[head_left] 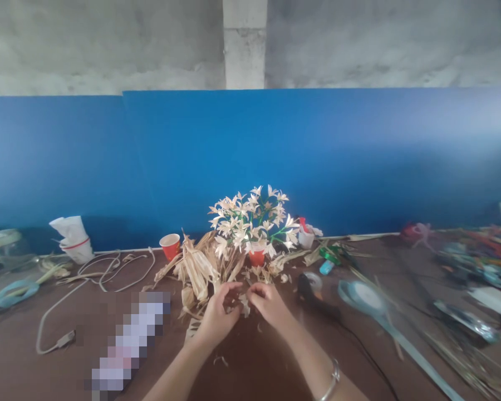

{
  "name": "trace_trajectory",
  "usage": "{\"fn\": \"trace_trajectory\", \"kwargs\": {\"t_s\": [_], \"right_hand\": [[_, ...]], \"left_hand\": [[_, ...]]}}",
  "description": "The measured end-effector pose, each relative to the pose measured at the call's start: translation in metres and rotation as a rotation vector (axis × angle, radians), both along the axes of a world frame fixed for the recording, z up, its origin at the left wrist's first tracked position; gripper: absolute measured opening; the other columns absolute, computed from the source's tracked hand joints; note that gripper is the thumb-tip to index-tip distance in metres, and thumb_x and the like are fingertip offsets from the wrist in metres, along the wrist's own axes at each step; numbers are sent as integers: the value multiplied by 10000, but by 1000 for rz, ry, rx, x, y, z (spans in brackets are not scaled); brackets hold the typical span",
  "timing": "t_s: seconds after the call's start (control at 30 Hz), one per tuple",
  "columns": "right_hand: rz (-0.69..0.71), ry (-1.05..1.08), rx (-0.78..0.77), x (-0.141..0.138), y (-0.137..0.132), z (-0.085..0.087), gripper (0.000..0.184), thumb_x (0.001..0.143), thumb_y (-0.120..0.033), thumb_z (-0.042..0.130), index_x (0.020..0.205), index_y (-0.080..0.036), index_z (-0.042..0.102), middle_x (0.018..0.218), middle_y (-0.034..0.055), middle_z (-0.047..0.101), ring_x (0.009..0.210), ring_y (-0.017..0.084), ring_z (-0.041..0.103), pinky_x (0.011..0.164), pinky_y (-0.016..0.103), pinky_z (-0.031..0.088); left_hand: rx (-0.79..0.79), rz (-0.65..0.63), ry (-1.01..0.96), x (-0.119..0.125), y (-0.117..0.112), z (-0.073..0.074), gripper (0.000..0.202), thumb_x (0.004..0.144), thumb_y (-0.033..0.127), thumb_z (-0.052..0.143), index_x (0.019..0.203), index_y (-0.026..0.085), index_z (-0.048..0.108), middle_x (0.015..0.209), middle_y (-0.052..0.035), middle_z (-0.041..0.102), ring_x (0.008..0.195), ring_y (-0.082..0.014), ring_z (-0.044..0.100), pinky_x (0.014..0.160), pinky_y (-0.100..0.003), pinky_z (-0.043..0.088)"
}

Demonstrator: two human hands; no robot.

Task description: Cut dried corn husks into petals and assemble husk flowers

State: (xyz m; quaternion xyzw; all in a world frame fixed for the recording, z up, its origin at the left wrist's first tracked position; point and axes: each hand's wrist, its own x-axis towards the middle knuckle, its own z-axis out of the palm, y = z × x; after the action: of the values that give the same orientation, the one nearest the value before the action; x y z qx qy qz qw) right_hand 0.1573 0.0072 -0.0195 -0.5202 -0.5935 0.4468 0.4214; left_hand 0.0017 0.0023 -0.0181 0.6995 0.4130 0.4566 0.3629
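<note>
My left hand [222,313] is over the near middle of the table, its fingers curved and its thumb apart from them. Opposite it, the fingers of my right hand [268,304] are pinched together at a pale dried-husk piece [245,305], which shows between the two hands. Its exact shape is blurred. Just beyond my hands stands a red paper cup [256,258] holding a bunch of pale star-shaped flowers [242,218] on green stems. To the left of that cup lies a heap of dried husks [198,270], close to my left fingers.
A second red cup [170,245] stands behind the husks. A white cable [102,274] loops at left near a pixelated object [129,345]. On the right are a dark-handled tool [313,295] with a cord, a pale blue ribbon roll [365,295] and cluttered materials. A blue partition [250,145] borders the back.
</note>
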Motion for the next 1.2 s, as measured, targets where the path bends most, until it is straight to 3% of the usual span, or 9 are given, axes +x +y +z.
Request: {"fn": "trace_trajectory", "kwargs": {"t_s": [0.13,0.23,0.37,0.5,0.63,1.07,1.2], "right_hand": [[19,66,-94,1,4,-2,183,718,-246,491,575,-149,551,481,-34,529,382,59,396,390,178,278],[36,42,-56,0,1,1,166,728,-247,494,630,-148,585,513,-26,556,405,70,431,403,180,303],[18,-111,219,-1,-7,8,196,701,-176,535,879,-169,617,716,3,645,640,129,573,573,203,412],[-19,-409,386,0,-13,13,129,763,-204,517,754,-183,644,709,15,654,662,144,581,625,225,395],[-16,-548,469,0,-16,14,146,793,-196,491,723,-187,619,688,7,630,628,125,561,591,207,358],[-171,-570,485,-10,-15,4,103,735,-151,499,666,-179,570,636,6,607,589,123,541,565,201,345],[-192,-546,427,-5,-15,12,134,760,-171,477,684,-180,586,660,22,629,623,138,563,598,210,362]], "left_hand": [[277,56,226,-2,-3,4,125,764,155,536,834,193,633,864,-64,638,843,-196,586,778,-339,462],[333,104,276,-3,-2,4,140,811,194,504,758,193,634,782,-59,644,774,-192,588,733,-333,461],[290,124,263,-3,0,3,136,813,199,506,730,192,613,771,-46,650,764,-185,595,713,-305,457],[256,144,281,-2,-2,4,124,793,175,504,727,188,609,754,-41,652,746,-181,602,705,-292,454],[244,167,330,-1,-3,5,122,775,176,501,719,189,608,735,-39,651,727,-181,601,685,-287,446],[193,433,416,8,-4,-6,141,723,203,518,585,187,542,582,1,590,588,-159,571,579,-257,399],[208,405,375,2,-3,-2,89,717,183,508,745,181,593,678,-17,624,652,-180,586,631,-290,435]]}}
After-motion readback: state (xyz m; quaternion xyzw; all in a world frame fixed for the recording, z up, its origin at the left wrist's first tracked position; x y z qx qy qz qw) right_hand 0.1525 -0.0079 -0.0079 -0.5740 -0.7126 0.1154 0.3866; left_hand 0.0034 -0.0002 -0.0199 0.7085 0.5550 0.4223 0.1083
